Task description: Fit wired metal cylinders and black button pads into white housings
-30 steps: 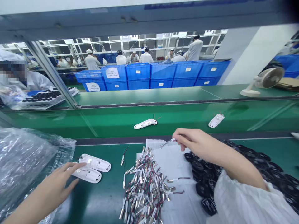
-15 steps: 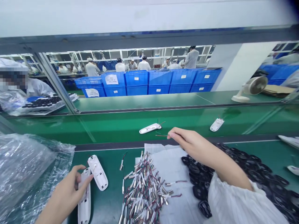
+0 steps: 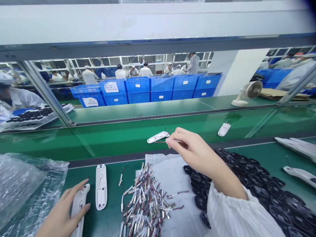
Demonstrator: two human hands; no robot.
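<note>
My left hand (image 3: 64, 208) lies over a white plastic shell (image 3: 80, 200) at the lower left, its thumb and fingers on either side of the shell. Just to the right, a second white shell (image 3: 101, 187) lies with its hollow side up. Over the green belt, my right hand (image 3: 184, 142) pinches a thin wired part (image 3: 160, 142), its wires pointing left and the rest hidden by my fingers. Behind those wires is a white shell with wires (image 3: 158, 137) on the belt. A heap of small metal parts with wires (image 3: 148, 204) sits between my hands.
Clear plastic wrap (image 3: 22, 187) covers the left side. Black round parts (image 3: 256, 184) are piled at the right, near white shells (image 3: 300, 174). Another white shell (image 3: 224, 129) is on the belt. Behind stand a fan (image 3: 249, 92), blue bins (image 3: 137, 86) and several people.
The second shell now stands more upright and apart from the shell at my left hand, whose fingers have spread. My right hand has turned, hiding more of the wired part. The view has shifted right.
</note>
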